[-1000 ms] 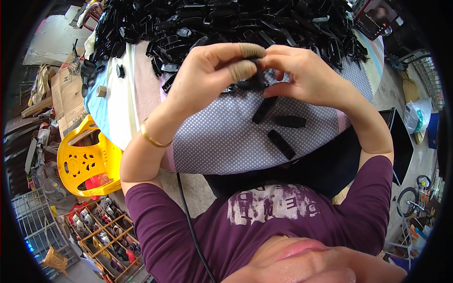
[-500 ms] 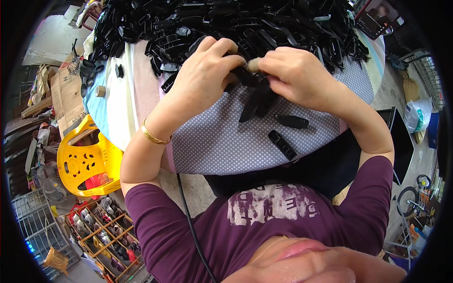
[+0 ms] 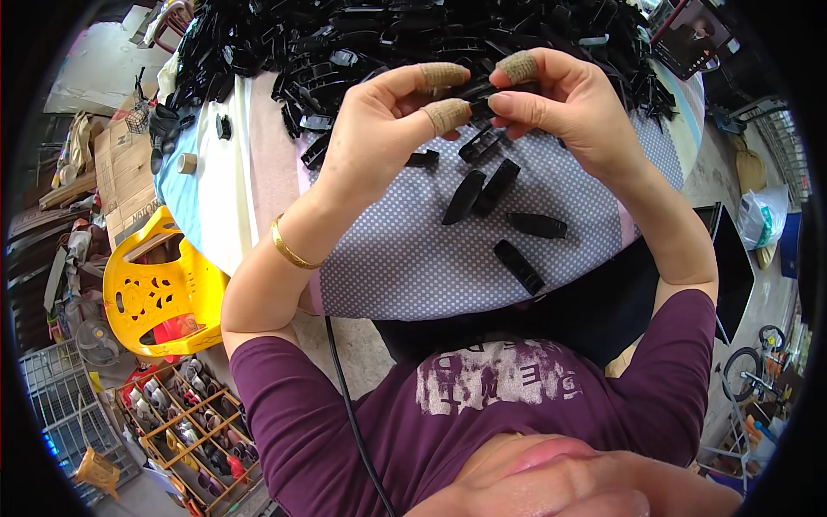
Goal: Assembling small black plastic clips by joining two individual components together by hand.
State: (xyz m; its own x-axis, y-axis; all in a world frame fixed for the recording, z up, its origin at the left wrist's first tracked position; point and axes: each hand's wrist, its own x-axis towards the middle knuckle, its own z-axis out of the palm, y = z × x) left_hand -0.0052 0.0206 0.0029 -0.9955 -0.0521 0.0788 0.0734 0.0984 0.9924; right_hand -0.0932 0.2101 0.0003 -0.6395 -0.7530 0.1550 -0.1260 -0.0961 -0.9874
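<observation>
My left hand (image 3: pixel 388 116) is raised over the near edge of a heap of black plastic hair clips (image 3: pixel 388 39), thumb and forefinger spread. Tan tape wraps those two fingertips. Facing it, my right hand (image 3: pixel 573 108) has its taped forefinger apart from its thumb. I see no clip gripped in either hand, though black pieces lie behind the fingertips. Below the hands, on dotted grey cloth (image 3: pixel 388 258), several loose clips are scattered. Two lie side by side, one clip (image 3: pixel 464 197) next to another (image 3: pixel 497 187); a further clip (image 3: pixel 519 267) is near the cloth's front edge.
A roll of tan tape (image 3: pixel 187 164) stands on the table's left side, near a lone black piece (image 3: pixel 224 127). A phone (image 3: pixel 693 39) is at the far right. Left of the table are a yellow plastic chair (image 3: pixel 164 297) and a shoe rack (image 3: pixel 194 426).
My hands were close together with a blurred dark clip beneath them. Now the fingers have parted and risen slightly, and the clips below lie still on the cloth.
</observation>
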